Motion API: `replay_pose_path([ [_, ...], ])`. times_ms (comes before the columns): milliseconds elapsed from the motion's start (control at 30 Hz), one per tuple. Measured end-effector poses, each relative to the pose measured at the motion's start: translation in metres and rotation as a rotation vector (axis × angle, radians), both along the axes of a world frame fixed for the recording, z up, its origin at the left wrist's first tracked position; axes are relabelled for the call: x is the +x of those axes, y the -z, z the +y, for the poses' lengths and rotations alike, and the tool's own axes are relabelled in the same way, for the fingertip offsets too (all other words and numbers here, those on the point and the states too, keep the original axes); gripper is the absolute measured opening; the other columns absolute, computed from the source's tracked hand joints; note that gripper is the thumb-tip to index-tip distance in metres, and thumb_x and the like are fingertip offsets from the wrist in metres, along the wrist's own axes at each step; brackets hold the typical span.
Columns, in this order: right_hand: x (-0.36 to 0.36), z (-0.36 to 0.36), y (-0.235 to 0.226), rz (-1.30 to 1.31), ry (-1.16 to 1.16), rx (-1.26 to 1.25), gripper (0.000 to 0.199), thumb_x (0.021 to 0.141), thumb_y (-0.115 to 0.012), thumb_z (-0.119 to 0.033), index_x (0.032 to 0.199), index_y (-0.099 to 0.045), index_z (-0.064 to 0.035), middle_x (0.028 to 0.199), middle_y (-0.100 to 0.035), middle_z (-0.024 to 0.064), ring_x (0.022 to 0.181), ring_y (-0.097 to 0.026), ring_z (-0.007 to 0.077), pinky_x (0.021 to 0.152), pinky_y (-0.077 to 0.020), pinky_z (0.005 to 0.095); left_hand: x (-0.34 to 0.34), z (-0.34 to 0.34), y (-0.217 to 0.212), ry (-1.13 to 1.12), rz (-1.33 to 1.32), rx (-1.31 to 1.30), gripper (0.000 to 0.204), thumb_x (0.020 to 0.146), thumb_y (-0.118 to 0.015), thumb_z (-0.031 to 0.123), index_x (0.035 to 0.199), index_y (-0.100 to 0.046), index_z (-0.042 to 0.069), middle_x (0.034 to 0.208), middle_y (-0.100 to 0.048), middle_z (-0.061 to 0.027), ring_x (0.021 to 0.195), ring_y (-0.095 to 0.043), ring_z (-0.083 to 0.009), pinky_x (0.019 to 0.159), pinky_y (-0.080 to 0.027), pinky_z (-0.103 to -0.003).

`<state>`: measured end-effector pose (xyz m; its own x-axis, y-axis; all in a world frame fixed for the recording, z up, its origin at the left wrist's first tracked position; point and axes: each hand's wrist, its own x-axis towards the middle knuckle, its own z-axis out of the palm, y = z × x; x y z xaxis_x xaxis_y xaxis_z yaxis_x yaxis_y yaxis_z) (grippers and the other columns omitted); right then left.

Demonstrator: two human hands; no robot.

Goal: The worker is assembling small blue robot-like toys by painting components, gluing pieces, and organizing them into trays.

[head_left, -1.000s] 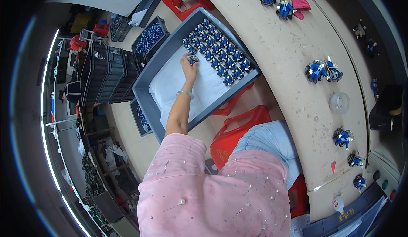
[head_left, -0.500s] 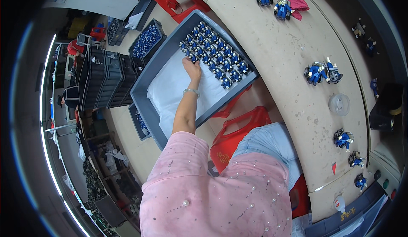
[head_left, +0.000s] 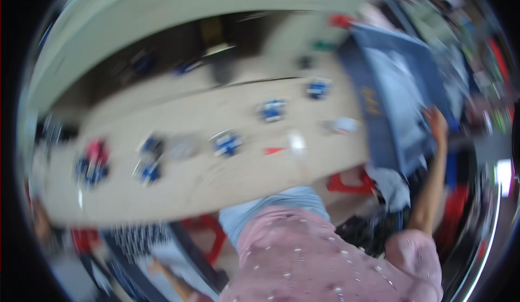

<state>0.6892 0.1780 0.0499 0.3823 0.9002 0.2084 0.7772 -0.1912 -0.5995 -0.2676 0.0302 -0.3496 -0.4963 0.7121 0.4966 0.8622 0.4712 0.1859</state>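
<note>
Heavy motion blur, little to report. No screens or signs readable as such. One small yellow mark (head_left: 370,100), possibly a label, on the near wall of the grey tray (head_left: 379,128) at right; shape smeared, can't tell more. On the bench (head_left: 216,183), a small white rectangular item (head_left: 296,141) near centre, possibly a label or packet, with a thin red strip (head_left: 274,151) just left of it. A pale whitish packet-like item (head_left: 343,124) sits near the tray's left wall. Nothing else identifiable as packaging.
</note>
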Motion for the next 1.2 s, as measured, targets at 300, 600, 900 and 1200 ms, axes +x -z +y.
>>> replay_pose_path([
  [300, 0.057, -0.006, 0.002, -0.516, 0.144, -0.239, 0.034, 0.07, -0.076, -0.018, 0.091, -0.057, -0.0015, 0.081, -0.065, 0.0138, 0.08, -0.064, 0.03, 0.073, -0.0485, 0.0359, 0.059, 0.061, -0.096, 0.273, -0.082, 0.384, 0.041, 0.082, -0.062, 0.02, 0.115, -0.049, -0.002, 0.108, -0.054, -0.018, 0.097, -0.053, -0.0303, 0.083, -0.044, -0.041],
  [600, 0.079, 0.02, 0.036, -0.486, 0.457, -0.492, 0.058, 0.052, -0.086, -0.033, 0.09, -0.057, -0.0014, 0.091, -0.064, 0.0202, 0.088, -0.064, 0.0381, 0.075, -0.0537, 0.0436, 0.039, -0.039, -0.311, 0.096, 0.002, 0.645, 0.044, 0.084, -0.065, 0.024, 0.115, -0.045, -0.001, 0.104, -0.052, -0.0172, 0.09, -0.054, -0.0282, 0.078, -0.047, -0.039],
  [900, -0.134, -0.031, -0.112, 0.586, -0.262, 0.08, 0.039, 0.067, -0.078, -0.014, 0.08, -0.042, -0.0118, 0.09, -0.058, 0.0081, 0.078, -0.058, 0.0127, 0.077, -0.0486, 0.0274, 0.238, 0.011, -0.435, 0.385, -0.33, 0.725, 0.064, 0.082, -0.067, 0.045, 0.113, -0.042, -0.004, 0.101, -0.05, -0.0184, 0.085, -0.054, -0.0288, 0.072, -0.047, -0.044],
  [1200, -0.402, -0.056, -0.097, 0.418, -0.801, -0.068, 0.037, 0.067, -0.08, -0.008, 0.082, -0.047, -0.0028, 0.099, -0.062, 0.0145, 0.088, -0.062, 0.0177, 0.082, -0.0462, 0.0297, 0.385, 0.059, -0.411, 1.281, -1.239, 0.032, 0.085, 0.073, -0.076, 0.007, 0.14, -0.025, 0.006, 0.137, -0.033, -0.02, 0.121, -0.044, -0.0278, 0.092, -0.046, -0.038],
])
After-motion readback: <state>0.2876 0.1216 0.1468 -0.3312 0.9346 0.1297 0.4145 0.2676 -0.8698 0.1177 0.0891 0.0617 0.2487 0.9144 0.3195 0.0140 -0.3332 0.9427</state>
